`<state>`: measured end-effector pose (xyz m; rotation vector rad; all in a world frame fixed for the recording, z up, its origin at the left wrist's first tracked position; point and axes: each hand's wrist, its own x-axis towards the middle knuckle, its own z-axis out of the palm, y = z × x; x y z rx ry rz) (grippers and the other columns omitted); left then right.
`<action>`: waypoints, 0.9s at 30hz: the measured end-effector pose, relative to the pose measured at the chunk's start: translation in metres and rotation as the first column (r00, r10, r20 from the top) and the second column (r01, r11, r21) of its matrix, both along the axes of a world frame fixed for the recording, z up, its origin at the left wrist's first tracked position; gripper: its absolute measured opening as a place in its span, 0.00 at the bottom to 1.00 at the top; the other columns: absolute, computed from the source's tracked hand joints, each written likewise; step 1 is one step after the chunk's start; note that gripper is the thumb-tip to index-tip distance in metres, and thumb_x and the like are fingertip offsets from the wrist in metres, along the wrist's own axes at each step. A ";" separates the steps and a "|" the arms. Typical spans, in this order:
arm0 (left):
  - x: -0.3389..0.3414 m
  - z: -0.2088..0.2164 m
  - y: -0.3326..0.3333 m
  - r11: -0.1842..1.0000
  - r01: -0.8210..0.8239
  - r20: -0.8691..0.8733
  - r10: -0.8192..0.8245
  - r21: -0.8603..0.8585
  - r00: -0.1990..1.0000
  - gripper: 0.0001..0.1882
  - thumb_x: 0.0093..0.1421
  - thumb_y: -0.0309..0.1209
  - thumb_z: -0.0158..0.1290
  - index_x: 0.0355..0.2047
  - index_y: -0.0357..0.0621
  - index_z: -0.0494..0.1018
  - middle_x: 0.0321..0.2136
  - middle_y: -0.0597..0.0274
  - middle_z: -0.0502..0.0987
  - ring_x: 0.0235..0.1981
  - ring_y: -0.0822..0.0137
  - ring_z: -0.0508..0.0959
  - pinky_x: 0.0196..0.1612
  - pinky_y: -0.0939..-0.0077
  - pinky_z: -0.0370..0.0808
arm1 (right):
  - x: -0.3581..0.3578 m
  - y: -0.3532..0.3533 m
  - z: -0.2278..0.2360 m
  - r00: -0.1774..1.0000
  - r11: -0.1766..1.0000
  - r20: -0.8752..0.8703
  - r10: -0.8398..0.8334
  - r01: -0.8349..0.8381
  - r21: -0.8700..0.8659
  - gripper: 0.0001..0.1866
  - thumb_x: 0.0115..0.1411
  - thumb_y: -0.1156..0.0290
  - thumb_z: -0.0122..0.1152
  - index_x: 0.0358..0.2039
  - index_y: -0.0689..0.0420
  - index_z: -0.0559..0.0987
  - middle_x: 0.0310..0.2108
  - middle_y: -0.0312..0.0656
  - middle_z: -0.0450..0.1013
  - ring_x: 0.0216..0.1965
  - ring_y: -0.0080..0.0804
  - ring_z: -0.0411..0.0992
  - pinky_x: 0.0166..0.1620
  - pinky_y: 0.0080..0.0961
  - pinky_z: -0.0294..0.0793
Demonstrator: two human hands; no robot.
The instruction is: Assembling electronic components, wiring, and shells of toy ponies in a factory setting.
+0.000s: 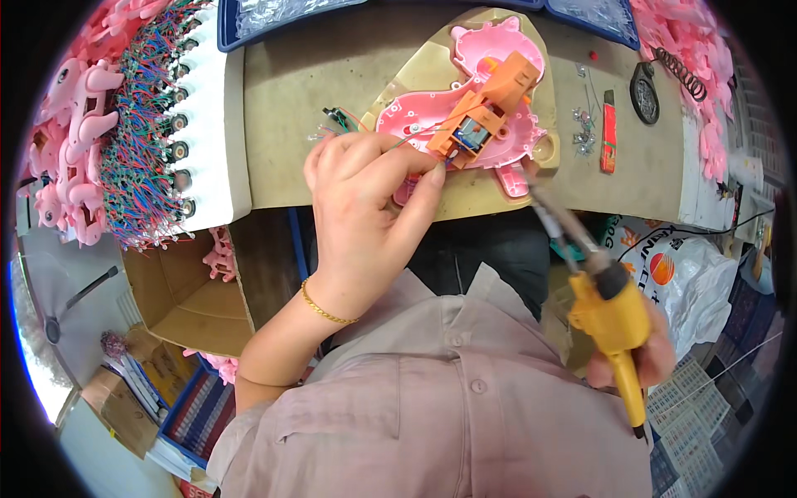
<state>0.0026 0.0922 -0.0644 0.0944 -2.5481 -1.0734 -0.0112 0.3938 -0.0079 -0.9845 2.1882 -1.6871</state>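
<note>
Gripping a yellow soldering gun [610,319], the right hand [657,349] sits at the lower right, its fingers clamped around the body of the tool. The gun's slim metal front end points up and away, blurred, with its tip near the lower right edge of a pink plastic shell [498,40]. The left hand [365,199], a gold bracelet [328,307] at its wrist, reaches in from the lower left; its thumb and forefinger come close together at the near end of an orange housing [508,83] – I cannot tell what, if anything, is pinched between them.

That housing lies slantwise over the open pink shell, a blue part [471,135] showing in its frame and thin wires running from it toward the left hand. Shell and housing rest on a tan holder [415,62], which lies on the tabletop [307,100].

To the right of the holder lie small metal pieces [584,133], a red strip [609,137] and a dark oval object [644,93] – beside it, a dark coil [682,76]. At the left, bundled coloured wires [149,133] lie between pink animal figures [87,108] and a white block [220,124].
</note>
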 end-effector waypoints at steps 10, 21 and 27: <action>0.001 -0.001 0.000 0.999 -0.027 0.062 0.025 0.026 0.998 0.04 0.49 0.29 0.59 0.23 0.47 0.74 0.25 0.66 0.71 0.35 0.61 0.70 0.46 0.65 0.61 | -0.020 -0.042 -0.010 0.950 0.945 -0.035 0.311 -0.305 0.117 0.31 0.47 0.79 0.69 0.50 0.65 0.64 0.40 0.66 0.72 0.27 0.46 0.77 0.26 0.27 0.76; -0.003 0.000 0.002 0.999 -0.018 0.033 0.016 0.038 0.999 0.04 0.49 0.27 0.57 0.22 0.43 0.73 0.17 0.65 0.64 0.25 0.65 0.65 0.35 0.72 0.60 | -0.024 -0.045 -0.021 0.952 0.955 -0.156 0.264 -0.235 0.182 0.30 0.46 0.78 0.66 0.50 0.72 0.67 0.33 0.57 0.75 0.27 0.44 0.77 0.28 0.27 0.76; -0.002 0.000 0.001 0.999 -0.021 0.058 0.019 0.030 0.998 0.04 0.49 0.28 0.58 0.21 0.45 0.74 0.19 0.66 0.67 0.29 0.63 0.67 0.39 0.68 0.60 | -0.026 -0.044 -0.003 0.926 0.870 0.261 0.271 -0.352 0.346 0.28 0.48 0.76 0.58 0.51 0.72 0.67 0.29 0.50 0.77 0.25 0.44 0.76 0.29 0.28 0.74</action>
